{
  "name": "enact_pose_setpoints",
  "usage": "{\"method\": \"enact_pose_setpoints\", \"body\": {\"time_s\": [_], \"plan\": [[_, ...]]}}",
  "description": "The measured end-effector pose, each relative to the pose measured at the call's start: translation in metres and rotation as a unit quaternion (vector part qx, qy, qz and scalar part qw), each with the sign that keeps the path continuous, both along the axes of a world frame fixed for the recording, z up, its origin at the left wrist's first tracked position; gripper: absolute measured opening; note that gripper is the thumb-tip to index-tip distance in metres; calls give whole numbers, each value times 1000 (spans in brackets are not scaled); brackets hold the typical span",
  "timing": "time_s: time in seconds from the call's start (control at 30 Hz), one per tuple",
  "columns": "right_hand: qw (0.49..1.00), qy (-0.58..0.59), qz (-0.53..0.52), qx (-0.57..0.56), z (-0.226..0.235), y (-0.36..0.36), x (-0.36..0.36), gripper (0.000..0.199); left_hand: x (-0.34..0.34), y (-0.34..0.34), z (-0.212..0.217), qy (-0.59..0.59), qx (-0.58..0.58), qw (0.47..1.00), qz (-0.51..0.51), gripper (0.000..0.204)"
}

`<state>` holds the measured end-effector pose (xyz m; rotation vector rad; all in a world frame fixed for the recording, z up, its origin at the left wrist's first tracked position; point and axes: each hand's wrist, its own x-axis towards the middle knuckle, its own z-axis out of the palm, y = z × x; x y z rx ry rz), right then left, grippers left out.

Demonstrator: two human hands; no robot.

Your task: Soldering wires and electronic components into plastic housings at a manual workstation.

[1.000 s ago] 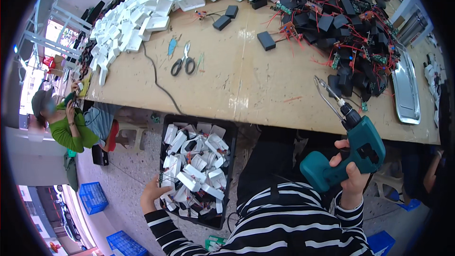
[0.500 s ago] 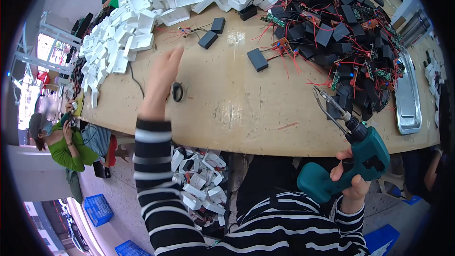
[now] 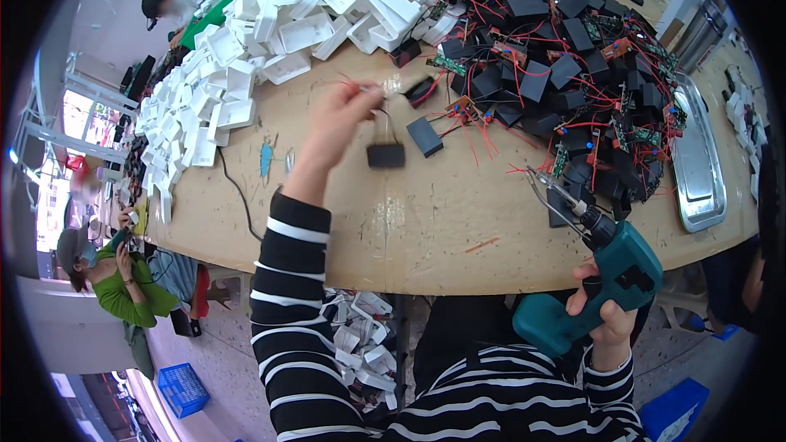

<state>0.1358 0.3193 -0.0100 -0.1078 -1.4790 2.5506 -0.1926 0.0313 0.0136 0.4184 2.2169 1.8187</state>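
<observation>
The left hand (image 3: 337,119) is above the wooden-brown table (image 3: 442,241), its fingers closed on thin wires (image 3: 389,121) from which a matte black rectangular box (image 3: 386,155) hangs. Motion blur softens the grip, and whether the box touches the table cannot be told. A second, blurred black box (image 3: 420,92) shows just beyond; its connection to the same wires is unclear. The fingers of the right hand (image 3: 610,329) are wrapped around a teal handheld power tool (image 3: 629,255) with a black collar and slim metal tip; part of the handle is hidden in the grasp.

Beneath the table edge, a dark plastic crate (image 3: 402,352) contains white plastic casings (image 3: 368,352); the striped left sleeve (image 3: 291,303) and the table conceal much of it. At right, a shiny silver metal tray (image 3: 700,155) stands beside a heap of black boxes, red wires and green circuit boards (image 3: 565,74); individual pieces overlap too densely to separate. A blue plastic basket (image 3: 182,390) sits on the floor at left, its contents hard to make out. A blue container (image 3: 674,409) shows at lower right, partly covered by the right sleeve.
</observation>
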Motion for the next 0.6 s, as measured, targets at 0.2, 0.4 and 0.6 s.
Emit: {"method": "enact_pose_setpoints", "body": {"time_s": [0.2,0.4,0.6], "plan": [[997,35,36,-51,4,3,-4,63,28,-6,33,198,-314,914,-163,72],[983,54,89,-151,2,19,-11,60,-49,-132,97,95,-336,936,-33,34],[985,82,80,-127,-8,28,-31,63,-159,-272,95,204,-262,853,401,44]]}}
